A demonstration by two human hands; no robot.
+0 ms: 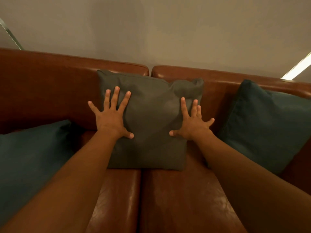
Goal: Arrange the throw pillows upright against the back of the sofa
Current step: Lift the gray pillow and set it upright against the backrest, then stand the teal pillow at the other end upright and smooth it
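A grey-green throw pillow (151, 118) stands upright in the middle of the brown leather sofa, leaning on the sofa back (50, 91). My left hand (111, 116) lies flat on its left side, fingers spread. My right hand (191, 121) presses flat on its right side, fingers spread too. Neither hand grips the fabric. A dark teal pillow (265, 125) leans upright against the sofa back at the right. Another dark teal pillow (32, 162) lies low on the seat at the left, its lower part cut off by the frame edge and my left forearm.
The sofa seat cushions (176, 199) stretch toward me under my forearms. A plain beige wall (168, 31) rises behind the sofa. A bright strip of light (297, 68) shows at the far right, and a thin pole (10, 36) at the far left.
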